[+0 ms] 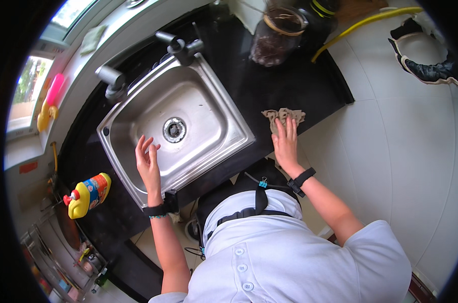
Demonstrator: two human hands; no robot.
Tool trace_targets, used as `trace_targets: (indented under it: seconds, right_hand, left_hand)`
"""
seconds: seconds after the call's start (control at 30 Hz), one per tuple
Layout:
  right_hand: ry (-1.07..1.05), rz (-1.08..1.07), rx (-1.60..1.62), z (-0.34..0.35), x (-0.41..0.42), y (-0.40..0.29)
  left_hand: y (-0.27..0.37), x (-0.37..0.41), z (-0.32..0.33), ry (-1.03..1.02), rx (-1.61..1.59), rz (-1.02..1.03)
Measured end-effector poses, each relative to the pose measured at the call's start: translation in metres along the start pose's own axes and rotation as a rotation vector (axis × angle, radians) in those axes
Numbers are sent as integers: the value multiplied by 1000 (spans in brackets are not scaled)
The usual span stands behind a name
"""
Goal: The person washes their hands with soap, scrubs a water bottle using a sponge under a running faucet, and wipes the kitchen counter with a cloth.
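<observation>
My right hand (286, 144) holds a crumpled brown cloth (288, 114) down against the black countertop (236, 81), right of the sink. Its fingers are stretched over the cloth, and the palm side is hidden. My left hand (148, 161) hovers over the near left part of the stainless steel sink (202, 117), fingers loosely curled and apart, with nothing in them. The basin holds no standing water that I can see. At its bottom sits a round drain strainer (174, 130).
Two faucets (181, 49) stand behind the sink. A yellow detergent bottle (89, 195) with a red cap is on the counter at left. A large glass jar (278, 36) and a yellow hose (365, 22) are at the back right. A wire rack (49, 250) stands at lower left.
</observation>
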State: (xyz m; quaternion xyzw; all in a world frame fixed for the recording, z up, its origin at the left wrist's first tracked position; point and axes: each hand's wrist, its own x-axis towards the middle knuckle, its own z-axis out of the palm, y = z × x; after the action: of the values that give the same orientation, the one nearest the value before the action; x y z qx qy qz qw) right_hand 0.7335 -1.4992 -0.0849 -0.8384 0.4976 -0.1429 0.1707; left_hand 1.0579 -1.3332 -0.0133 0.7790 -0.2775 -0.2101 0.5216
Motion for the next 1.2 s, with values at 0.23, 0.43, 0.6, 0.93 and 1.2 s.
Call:
trace_targets:
  seconds: [0.23, 0.43, 0.6, 0.93, 1.2]
  right_hand:
    - [112, 78, 49, 45, -31, -90]
    - [-29, 94, -58, 28, -21, -101]
    - [-280, 110, 311, 36, 22, -75]
    - [-398, -627, -561, 52, 91, -101]
    - [-877, -743, -283, 69, 60, -137]
  left_hand:
    - [-17, -5, -74, -81, -62, 4]
    - [-60, -14, -130, -59, -137, -49]
    - [-74, -27, -161, 74, -187, -54]
    - [-74, -75, -156, 364, 2, -35]
    - [-40, -101, -102, 403, 23, -269]
